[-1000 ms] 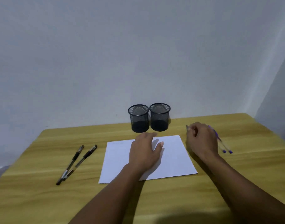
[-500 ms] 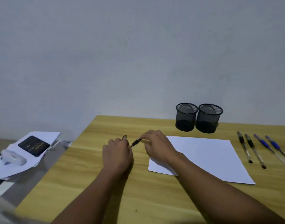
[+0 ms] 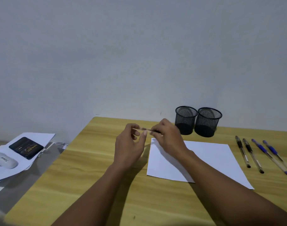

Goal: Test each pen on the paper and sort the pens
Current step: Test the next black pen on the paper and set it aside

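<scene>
I hold a pen (image 3: 149, 129) level in the air between my two hands, above the desk (image 3: 94, 168) just off the left edge of the paper (image 3: 209, 160). My left hand (image 3: 129, 147) pinches one end with thumb and fingertips, the other fingers curled loosely; my right hand (image 3: 167, 136) is clamped on the other end, its wrist lying over the sheet's near left part. The pen is blurred, so I cannot tell its colour or whether the cap is on.

The white sheet lies flat toward the right half of the desk. Behind it, near the far edge by the wall, two black mesh cups (image 3: 186, 119) stand upright, touching side by side. To the right of the paper, near the desk's right edge, four pens lie in a row: two black pens (image 3: 242, 152) closer to the sheet and two blue pens (image 3: 268, 154) beyond them.

Off the desk's left edge lie loose papers (image 3: 41, 137) carrying a dark card (image 3: 25, 147) and a white device (image 3: 4, 160)
</scene>
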Tool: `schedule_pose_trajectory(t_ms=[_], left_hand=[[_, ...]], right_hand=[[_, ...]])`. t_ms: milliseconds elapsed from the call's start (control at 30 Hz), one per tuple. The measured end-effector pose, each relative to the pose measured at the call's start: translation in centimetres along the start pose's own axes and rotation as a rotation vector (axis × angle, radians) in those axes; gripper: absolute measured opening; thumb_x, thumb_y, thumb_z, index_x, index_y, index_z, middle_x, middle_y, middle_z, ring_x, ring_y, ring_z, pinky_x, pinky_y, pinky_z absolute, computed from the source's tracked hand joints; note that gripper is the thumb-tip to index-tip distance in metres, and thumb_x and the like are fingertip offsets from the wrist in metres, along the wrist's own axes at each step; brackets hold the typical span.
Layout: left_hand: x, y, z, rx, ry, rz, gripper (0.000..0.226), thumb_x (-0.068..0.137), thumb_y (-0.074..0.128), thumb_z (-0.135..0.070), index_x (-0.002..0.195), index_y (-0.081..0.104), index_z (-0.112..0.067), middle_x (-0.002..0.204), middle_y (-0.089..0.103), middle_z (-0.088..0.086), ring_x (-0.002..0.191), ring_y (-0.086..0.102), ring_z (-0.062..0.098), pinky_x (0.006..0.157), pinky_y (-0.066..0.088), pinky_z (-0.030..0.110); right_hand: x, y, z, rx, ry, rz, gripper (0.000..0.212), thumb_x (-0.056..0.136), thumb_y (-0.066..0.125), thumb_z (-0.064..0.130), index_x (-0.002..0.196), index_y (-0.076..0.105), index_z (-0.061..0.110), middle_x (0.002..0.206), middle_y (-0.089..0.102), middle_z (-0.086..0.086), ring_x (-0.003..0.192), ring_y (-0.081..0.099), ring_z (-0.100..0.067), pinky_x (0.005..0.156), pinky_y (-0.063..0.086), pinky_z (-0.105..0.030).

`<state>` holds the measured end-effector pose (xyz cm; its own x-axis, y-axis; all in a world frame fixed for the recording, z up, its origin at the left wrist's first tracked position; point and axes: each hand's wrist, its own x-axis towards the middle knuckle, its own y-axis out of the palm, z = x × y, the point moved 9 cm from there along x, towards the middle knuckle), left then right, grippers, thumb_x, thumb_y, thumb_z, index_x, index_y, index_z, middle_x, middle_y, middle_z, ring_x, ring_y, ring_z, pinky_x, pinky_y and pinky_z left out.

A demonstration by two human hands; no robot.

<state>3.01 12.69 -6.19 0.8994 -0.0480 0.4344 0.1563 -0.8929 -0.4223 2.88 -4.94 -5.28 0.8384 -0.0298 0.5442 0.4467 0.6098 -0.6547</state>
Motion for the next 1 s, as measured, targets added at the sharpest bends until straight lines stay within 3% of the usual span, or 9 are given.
schedule_pose_trajectory(t_ms=[100, 167, 233, 333, 500, 600, 700, 867, 1000], left_hand=[[-0.3, 1.0, 0.8, 0.025, -0.011, 0.082, 0.044, 0.084, 0.075, -0.043, 0.122, 0.058, -0.032, 0.102, 0.065, -0.015, 0.089, 0.062, 0.004, 0.074, 0.052, 0.027], [-0.8, 1.9, 1.2, 0.086, 0.002, 0.13, 0.048, 0.085, 0.073, -0.045, 0.13, 0.058, -0.034, 0.11, 0.066, -0.015, 0.093, 0.062, 0.003, 0.079, 0.053, 0.028], [-1.0, 2.3, 0.7, 0.139, 0.028, 0.116, 0.04, 0.088, 0.07, -0.046, 0.126, 0.065, -0.033, 0.108, 0.07, -0.015, 0.091, 0.064, 0.005, 0.079, 0.055, 0.032], [-1.1, 3.2, -0.4, 0.221, 0.131, 0.131, 0.023, 0.093, 0.064, -0.043, 0.11, 0.074, -0.031, 0.097, 0.075, -0.012, 0.079, 0.065, 0.004, 0.069, 0.056, 0.034], [-1.8, 5.4, -1.1, 0.404, 0.313, 0.195, 0.021, 0.098, 0.056, -0.039, 0.101, 0.071, -0.025, 0.085, 0.066, -0.005, 0.079, 0.057, 0.015, 0.061, 0.039, 0.029], [-2.0, 6.0, -1.4, 0.426, 0.379, 0.187, 0.024, 0.1, 0.051, -0.035, 0.097, 0.071, -0.022, 0.081, 0.065, -0.003, 0.077, 0.055, 0.017, 0.06, 0.038, 0.029], [-2.1, 6.1, -1.7, 0.352, 0.38, 0.195, 0.025, 0.1, 0.051, -0.029, 0.092, 0.07, -0.017, 0.078, 0.065, 0.0, 0.073, 0.055, 0.019, 0.062, 0.038, 0.03], [-1.6, 3.2, 1.8, 0.277, 0.193, 0.17, 0.029, 0.102, 0.048, -0.03, 0.082, 0.063, -0.015, 0.072, 0.059, -0.004, 0.067, 0.052, 0.016, 0.06, 0.036, 0.03], [-0.7, 4.5, 0.3, 0.34, 0.218, 0.246, 0.023, 0.1, 0.051, -0.037, 0.096, 0.066, -0.02, 0.089, 0.063, -0.007, 0.082, 0.055, 0.013, 0.067, 0.047, 0.034]], right_hand=[[0.2, -1.5, -1.9, 0.305, 0.254, -0.042, 0.005, 0.087, 0.08, 0.017, 0.085, 0.075, 0.016, 0.072, 0.073, 0.004, 0.066, 0.07, -0.004, 0.07, 0.054, -0.022], [-0.1, -1.2, -2.5, 0.502, 0.384, 0.009, 0.008, 0.084, 0.083, 0.017, 0.082, 0.075, 0.016, 0.071, 0.075, -0.001, 0.065, 0.071, -0.01, 0.066, 0.057, -0.028], [-0.7, -0.8, -2.1, 0.582, 0.419, 0.087, 0.015, 0.082, 0.085, 0.02, 0.081, 0.074, 0.01, 0.073, 0.076, -0.012, 0.062, 0.07, -0.014, 0.058, 0.052, -0.024], [-1.5, -0.5, -1.9, 0.628, 0.443, 0.132, 0.026, 0.084, 0.084, 0.023, 0.08, 0.069, 0.002, 0.068, 0.072, -0.017, 0.054, 0.063, -0.015, 0.051, 0.044, -0.016], [-2.0, -0.7, -3.1, 0.633, 0.483, 0.222, 0.027, 0.093, 0.075, 0.027, 0.079, 0.061, 0.008, 0.062, 0.067, -0.01, 0.046, 0.057, -0.016, 0.044, 0.039, -0.021], [-2.0, -0.6, -2.8, 0.646, 0.449, 0.291, 0.028, 0.095, 0.072, 0.023, 0.075, 0.057, 0.01, 0.061, 0.065, -0.01, 0.044, 0.057, -0.015, 0.043, 0.039, -0.022], [-1.0, -1.6, -2.3, 0.674, 0.407, 0.335, 0.023, 0.098, 0.067, 0.013, 0.079, 0.056, 0.009, 0.062, 0.064, -0.012, 0.043, 0.057, -0.012, 0.042, 0.04, -0.02], [2.2, -9.1, -4.7, 0.728, 0.446, 0.101, 0.023, 0.101, 0.062, 0.015, 0.079, 0.057, 0.011, 0.064, 0.065, -0.012, 0.049, 0.061, -0.023, 0.046, 0.044, -0.026], [1.5, -6.2, -3.8, 0.722, 0.511, 0.152, 0.019, 0.104, 0.056, 0.015, 0.094, 0.068, 0.003, 0.077, 0.073, -0.017, 0.066, 0.075, -0.027, 0.056, 0.06, -0.03]])
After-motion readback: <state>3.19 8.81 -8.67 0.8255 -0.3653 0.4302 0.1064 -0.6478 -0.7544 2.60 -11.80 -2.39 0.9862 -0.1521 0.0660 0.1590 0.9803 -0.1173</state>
